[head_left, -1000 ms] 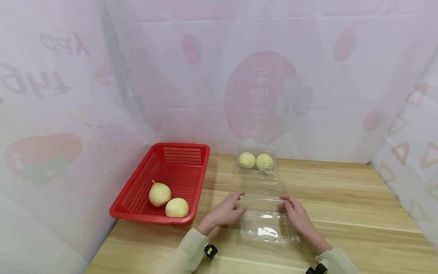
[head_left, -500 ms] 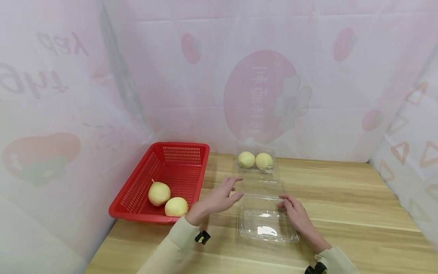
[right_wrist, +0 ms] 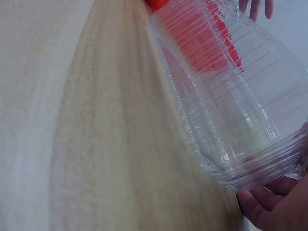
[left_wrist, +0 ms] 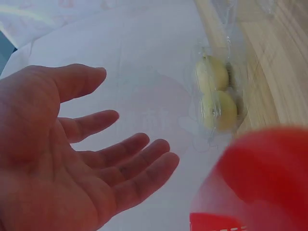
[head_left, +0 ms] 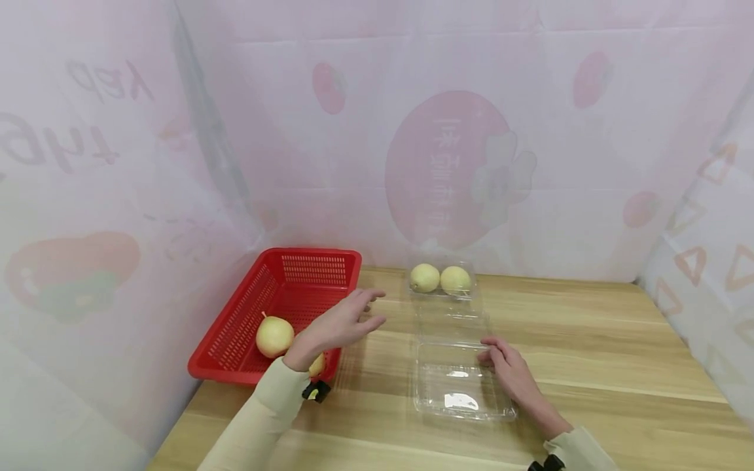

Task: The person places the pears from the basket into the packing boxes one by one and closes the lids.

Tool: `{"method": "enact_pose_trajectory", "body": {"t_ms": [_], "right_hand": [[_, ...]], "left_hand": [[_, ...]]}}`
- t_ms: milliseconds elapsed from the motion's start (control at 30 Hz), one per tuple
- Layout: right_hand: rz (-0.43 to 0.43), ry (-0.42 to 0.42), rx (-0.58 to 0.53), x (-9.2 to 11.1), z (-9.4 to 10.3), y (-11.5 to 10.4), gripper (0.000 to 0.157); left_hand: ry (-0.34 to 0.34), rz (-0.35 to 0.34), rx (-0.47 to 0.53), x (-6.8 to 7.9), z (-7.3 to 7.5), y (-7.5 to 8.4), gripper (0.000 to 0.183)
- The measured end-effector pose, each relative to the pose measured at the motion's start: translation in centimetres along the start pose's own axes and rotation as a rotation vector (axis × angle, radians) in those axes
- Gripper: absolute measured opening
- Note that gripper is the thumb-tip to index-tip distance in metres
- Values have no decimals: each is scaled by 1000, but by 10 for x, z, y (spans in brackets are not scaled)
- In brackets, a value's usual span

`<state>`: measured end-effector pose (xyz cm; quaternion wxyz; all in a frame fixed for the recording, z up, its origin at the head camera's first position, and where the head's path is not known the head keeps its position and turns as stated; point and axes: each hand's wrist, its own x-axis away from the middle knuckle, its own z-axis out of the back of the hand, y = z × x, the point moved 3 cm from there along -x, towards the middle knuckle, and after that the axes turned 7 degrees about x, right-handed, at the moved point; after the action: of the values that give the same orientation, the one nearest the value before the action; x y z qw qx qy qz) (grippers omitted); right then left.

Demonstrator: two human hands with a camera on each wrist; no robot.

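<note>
My left hand [head_left: 338, 325] is over the right side of a red plastic basket [head_left: 215, 374], its fingers spread and relaxed with nothing held. In the left wrist view, the palm and loosely bent fingers show free of any object. One pear [head_left: 274, 337] lies in the basket with its stem up; another pear [head_left: 318, 366] beside it is partly hidden by my left wrist. A clear plastic clamshell box [head_left: 456, 396] stands open on the table, its lid toward the back. At its right side, my right hand [head_left: 514, 374] grips the edge with curled fingers.
At the back of the wooden table [head_left: 589, 353], a clear box [head_left: 440, 294] holds two pears [head_left: 425, 278]. It stands just behind the open lid. Printed pale cloth [head_left: 283, 131] encloses the table at the back and sides.
My left hand has let go of the clamshell's left side and moved left and slightly up, over the basket's edge. My right hand stays at the box.
</note>
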<state>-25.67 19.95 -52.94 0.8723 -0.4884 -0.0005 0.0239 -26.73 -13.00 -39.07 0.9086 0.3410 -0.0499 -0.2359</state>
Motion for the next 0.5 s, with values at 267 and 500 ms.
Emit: {"method": "enact_pose_trajectory", "body": {"t_ms": [267, 500], "right_hand": [[5, 5, 9, 0, 1, 0, 33], [21, 6, 35, 0, 2, -1, 33]], "left_hand": [[-22, 18, -98, 10, 23, -7, 49], [-22, 88, -156, 11, 45, -25, 47]]}}
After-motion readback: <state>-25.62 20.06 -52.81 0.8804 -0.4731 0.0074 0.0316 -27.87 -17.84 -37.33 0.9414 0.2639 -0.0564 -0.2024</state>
